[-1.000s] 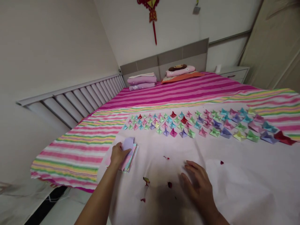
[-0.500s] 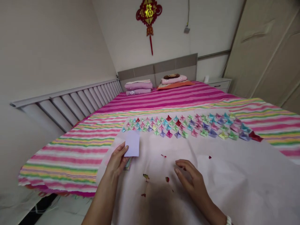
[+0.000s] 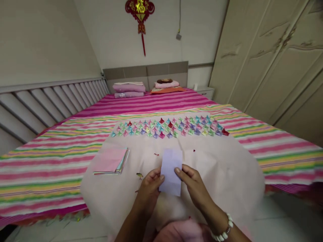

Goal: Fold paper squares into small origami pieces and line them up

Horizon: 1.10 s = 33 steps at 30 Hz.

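Observation:
A pale lilac sheet of paper [image 3: 171, 169] is held upright over the white cloth [image 3: 222, 168], pinched from both sides. My left hand [image 3: 149, 189] grips its left edge and my right hand [image 3: 195, 186] grips its right edge, thumb on the front. To the left on the cloth lies a stack of coloured paper sheets [image 3: 111, 161] with a pink sheet on top. Farther back, several small folded paper shapes [image 3: 168, 127] in many colours lie in rows along the cloth's far edge.
The cloth lies on a bed with a pink striped cover [image 3: 50, 158]. Folded bedding [image 3: 128, 90] and a pillow [image 3: 166, 85] sit by the headboard. A slatted rail [image 3: 45, 104] runs along the left, wardrobe doors [image 3: 277, 67] stand at right. Small dark scraps [image 3: 139, 175] dot the cloth.
My left hand lifted the lilac sheet off the stack and brought it to the middle. My right hand rose from the cloth and took the sheet's other side. The view swung left.

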Motion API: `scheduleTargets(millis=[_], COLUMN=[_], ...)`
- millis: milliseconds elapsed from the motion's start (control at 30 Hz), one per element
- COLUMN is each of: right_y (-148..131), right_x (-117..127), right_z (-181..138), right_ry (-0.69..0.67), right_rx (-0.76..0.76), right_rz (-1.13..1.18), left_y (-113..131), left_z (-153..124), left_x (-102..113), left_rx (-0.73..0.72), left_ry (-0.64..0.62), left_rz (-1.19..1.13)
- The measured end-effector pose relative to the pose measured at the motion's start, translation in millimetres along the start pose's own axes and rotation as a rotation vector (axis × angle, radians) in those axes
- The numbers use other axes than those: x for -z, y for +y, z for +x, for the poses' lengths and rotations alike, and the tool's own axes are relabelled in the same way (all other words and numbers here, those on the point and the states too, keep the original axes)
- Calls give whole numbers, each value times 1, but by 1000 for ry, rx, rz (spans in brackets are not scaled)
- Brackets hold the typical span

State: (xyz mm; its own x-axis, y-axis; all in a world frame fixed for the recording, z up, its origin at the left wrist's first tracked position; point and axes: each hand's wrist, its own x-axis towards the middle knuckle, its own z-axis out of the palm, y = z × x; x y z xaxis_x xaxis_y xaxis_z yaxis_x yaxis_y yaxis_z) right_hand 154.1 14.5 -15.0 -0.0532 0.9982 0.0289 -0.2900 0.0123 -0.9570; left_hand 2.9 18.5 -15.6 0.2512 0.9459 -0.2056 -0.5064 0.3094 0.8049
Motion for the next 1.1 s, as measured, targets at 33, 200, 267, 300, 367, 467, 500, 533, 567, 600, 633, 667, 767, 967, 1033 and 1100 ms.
scheduleTargets(millis=[33,200,267,300,367,467,500,533,567,600,633,667,767,967,1033,1100], right_y=[-1,-1,0,1,1,-2,-3,-5,-6,-6,-7,-7,-5,-7,-9,-10], right_x=[2,8,9,9,9,11,12,13,14,15,17,18,21,25,25,25], right_z=[-4,-22,-29,-32,-37,-44,-46,-48,-50,-51,-53,-54,-56,-57,-59,-60], right_ry=[15,-19,-52,-63,-72,-63,-59,-58,-64,-75,-87,-93,-46,76,77,81], right_rx=[-15,-56,-77,-81,-87,-98,-98,-97,-93,-87,-81,-73,-40,26,32,33], right_rz=[-1,-22,-23,-24,-21,1,9,14,14,7,-5,-18,-39,-46,-52,-50], left_y=[-3,-6,-5,-5,-7,-10,-10,-10,-9,-8,-7,-6,-5,-11,-12,-13], left_z=[-2,-12,-16,-19,-23,-28,-29,-30,-30,-31,-31,-32,-34,-41,-43,-44], left_x=[0,-1,-3,-5,-9,-13,-15,-16,-17,-18,-19,-19,-20,-19,-19,-19], left_rx=[12,-4,12,27,36,8,-3,-12,-23,-32,-39,-44,-49,-6,30,27], left_ry=[-8,0,-40,-69,-105,-68,-40,-12,9,27,40,49,53,-65,-94,-99], left_rz=[14,203,213,205,182,171,173,171,161,149,135,123,102,134,151,156])
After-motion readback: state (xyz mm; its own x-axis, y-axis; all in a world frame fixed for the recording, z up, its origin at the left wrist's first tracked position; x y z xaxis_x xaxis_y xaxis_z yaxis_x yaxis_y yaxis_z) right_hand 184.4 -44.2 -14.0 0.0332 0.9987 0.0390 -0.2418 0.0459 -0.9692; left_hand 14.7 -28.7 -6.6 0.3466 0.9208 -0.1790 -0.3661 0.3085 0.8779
